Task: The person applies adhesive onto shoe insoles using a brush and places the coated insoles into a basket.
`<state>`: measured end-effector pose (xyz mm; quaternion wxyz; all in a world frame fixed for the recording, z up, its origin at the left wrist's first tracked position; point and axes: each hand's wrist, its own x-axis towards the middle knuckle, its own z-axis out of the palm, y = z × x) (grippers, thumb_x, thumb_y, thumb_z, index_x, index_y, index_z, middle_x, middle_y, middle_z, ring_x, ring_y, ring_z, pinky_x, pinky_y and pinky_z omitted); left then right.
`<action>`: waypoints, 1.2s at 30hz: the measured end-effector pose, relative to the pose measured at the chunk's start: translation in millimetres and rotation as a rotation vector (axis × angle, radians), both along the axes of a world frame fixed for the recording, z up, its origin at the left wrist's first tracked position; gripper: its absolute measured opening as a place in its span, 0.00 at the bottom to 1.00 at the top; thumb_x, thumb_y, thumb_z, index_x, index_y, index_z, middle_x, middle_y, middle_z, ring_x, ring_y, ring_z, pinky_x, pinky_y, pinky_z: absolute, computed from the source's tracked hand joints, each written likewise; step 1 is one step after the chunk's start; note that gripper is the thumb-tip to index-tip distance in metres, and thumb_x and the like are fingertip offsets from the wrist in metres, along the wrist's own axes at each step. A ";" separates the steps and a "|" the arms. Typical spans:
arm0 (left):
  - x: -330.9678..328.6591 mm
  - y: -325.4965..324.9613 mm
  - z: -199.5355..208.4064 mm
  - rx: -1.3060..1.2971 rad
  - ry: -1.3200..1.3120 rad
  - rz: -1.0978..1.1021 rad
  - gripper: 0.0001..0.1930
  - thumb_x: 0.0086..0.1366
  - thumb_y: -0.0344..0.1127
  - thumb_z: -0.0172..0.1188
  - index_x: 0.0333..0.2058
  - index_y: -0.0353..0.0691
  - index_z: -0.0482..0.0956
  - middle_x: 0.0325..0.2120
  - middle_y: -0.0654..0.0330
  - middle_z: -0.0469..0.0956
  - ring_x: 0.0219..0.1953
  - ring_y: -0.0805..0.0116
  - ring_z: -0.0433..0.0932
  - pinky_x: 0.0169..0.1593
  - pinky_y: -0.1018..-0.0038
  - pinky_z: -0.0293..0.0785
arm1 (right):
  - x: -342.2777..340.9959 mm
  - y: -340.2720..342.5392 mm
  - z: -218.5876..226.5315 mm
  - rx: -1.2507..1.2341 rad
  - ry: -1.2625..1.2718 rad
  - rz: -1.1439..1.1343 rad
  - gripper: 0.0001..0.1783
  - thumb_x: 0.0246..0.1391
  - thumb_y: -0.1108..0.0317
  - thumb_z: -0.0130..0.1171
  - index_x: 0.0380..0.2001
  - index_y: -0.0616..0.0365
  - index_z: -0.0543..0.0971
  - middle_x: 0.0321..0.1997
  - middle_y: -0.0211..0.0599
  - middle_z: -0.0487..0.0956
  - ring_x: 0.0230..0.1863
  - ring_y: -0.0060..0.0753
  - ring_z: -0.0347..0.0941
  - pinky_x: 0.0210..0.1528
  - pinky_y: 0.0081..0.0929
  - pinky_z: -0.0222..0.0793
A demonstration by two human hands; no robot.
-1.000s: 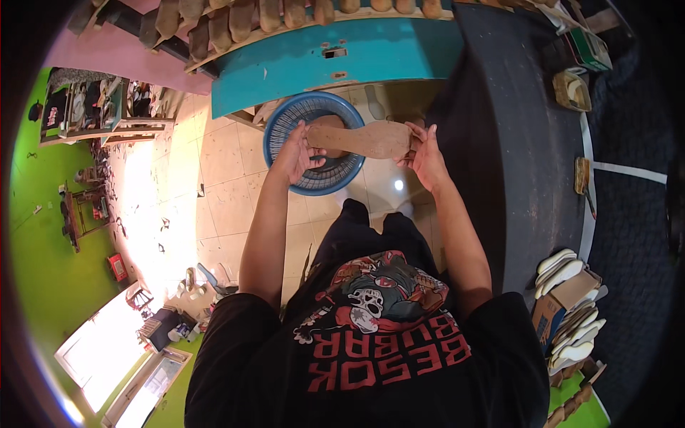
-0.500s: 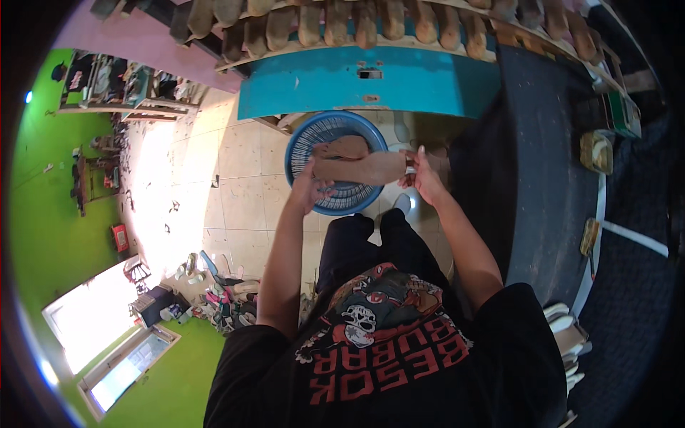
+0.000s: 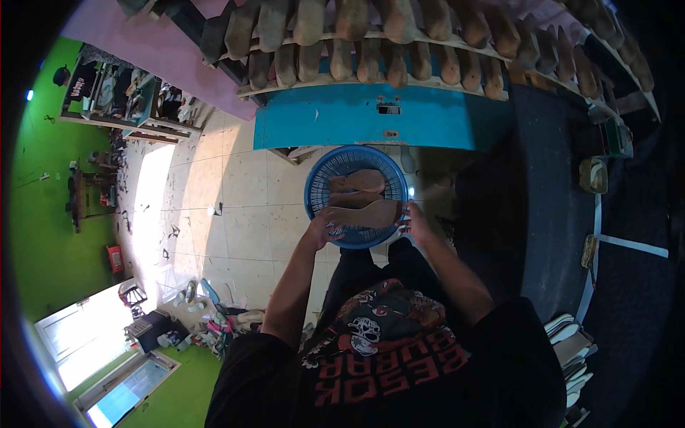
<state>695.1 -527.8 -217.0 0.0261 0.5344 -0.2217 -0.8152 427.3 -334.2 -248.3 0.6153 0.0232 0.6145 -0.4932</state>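
Note:
My left hand (image 3: 322, 227) and my right hand (image 3: 414, 222) each grip one end of a flat tan sole-shaped piece (image 3: 365, 213), held level in front of my chest. It hangs right above a round blue plastic basket (image 3: 320, 176) on the tiled floor. Another tan sole piece (image 3: 360, 182) lies inside that basket. My black shirt with a red and white print fills the lower part of the view.
A turquoise panel (image 3: 342, 118) stands beyond the basket, under wooden racks of shoe lasts (image 3: 371, 43). A dark work surface (image 3: 549, 192) runs along the right with stacked soles (image 3: 567, 342). Shoes and clutter (image 3: 207, 321) lie on the floor at left.
The view has tilted so the basket and racks sit lower and nearer. Both hands still hold the sole piece, now over the basket's near rim.

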 end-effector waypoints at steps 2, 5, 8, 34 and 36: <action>11.7 -24.0 -22.4 -0.029 -0.018 -0.136 0.37 0.69 0.63 0.50 0.70 0.55 0.52 0.63 0.56 0.63 0.58 0.53 0.67 0.57 0.50 0.69 | 20.5 -11.4 -5.3 0.022 -0.001 -0.007 0.39 0.66 0.32 0.41 0.64 0.52 0.64 0.60 0.39 0.72 0.39 0.32 0.76 0.37 0.33 0.72; 8.0 -32.8 -33.1 -0.095 -0.033 -0.130 0.39 0.68 0.61 0.50 0.72 0.55 0.49 0.64 0.56 0.62 0.58 0.52 0.67 0.58 0.49 0.68 | 43.1 -13.8 -17.4 0.159 -0.040 -0.030 0.43 0.63 0.29 0.44 0.69 0.49 0.61 0.70 0.40 0.65 0.45 0.34 0.74 0.43 0.35 0.71; 17.9 -41.9 -45.1 -0.083 -0.118 -0.122 0.42 0.67 0.56 0.52 0.74 0.58 0.41 0.65 0.57 0.61 0.59 0.52 0.68 0.58 0.49 0.68 | 59.1 -41.5 -26.6 0.158 -0.037 -0.025 0.44 0.62 0.30 0.48 0.70 0.47 0.59 0.72 0.38 0.62 0.49 0.37 0.73 0.47 0.37 0.71; -9.6 -39.3 -218.7 -0.024 -0.241 -0.150 0.34 0.71 0.53 0.49 0.71 0.58 0.48 0.66 0.56 0.61 0.63 0.46 0.67 0.57 0.43 0.70 | 36.9 -74.5 -183.5 0.269 0.260 0.121 0.42 0.50 0.67 0.58 0.70 0.50 0.59 0.66 0.39 0.68 0.60 0.40 0.68 0.57 0.39 0.66; -10.0 -41.3 -223.0 -0.032 -0.205 -0.215 0.32 0.73 0.54 0.47 0.71 0.61 0.48 0.66 0.55 0.61 0.65 0.45 0.65 0.56 0.42 0.70 | 34.9 -71.9 -191.7 0.127 0.273 0.228 0.42 0.49 0.68 0.58 0.69 0.57 0.60 0.66 0.44 0.69 0.63 0.42 0.67 0.62 0.35 0.64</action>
